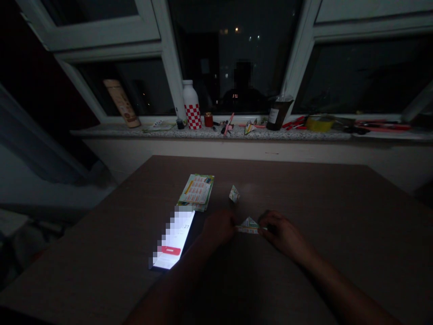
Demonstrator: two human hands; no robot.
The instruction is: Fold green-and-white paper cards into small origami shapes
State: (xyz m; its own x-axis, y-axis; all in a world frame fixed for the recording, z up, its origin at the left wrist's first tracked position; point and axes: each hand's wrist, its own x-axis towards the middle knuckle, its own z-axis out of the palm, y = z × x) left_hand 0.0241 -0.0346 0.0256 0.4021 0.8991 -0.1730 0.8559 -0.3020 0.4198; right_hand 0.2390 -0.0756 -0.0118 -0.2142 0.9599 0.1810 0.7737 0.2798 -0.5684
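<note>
A small sheet of printed paper [249,225], folded to a triangle above a long flat strip, lies between my two hands on the brown table. My left hand [218,228] is closed on its left end, the fingers dark and partly hidden. At the right end, the thumb and fingers of my right hand [282,232] pinch the paper. Just beyond stands a small folded paper piece [234,194] with a pointed top. To the left of my left hand lies a phone [174,239] with its screen lit.
A stack of printed sheets [196,189] lies beyond the phone. On the windowsill [237,134] stand a checkered bottle [192,106], a tan flask [122,104], a dark cup [278,115], a red jar [208,119], yellow tape [320,123] and several pens.
</note>
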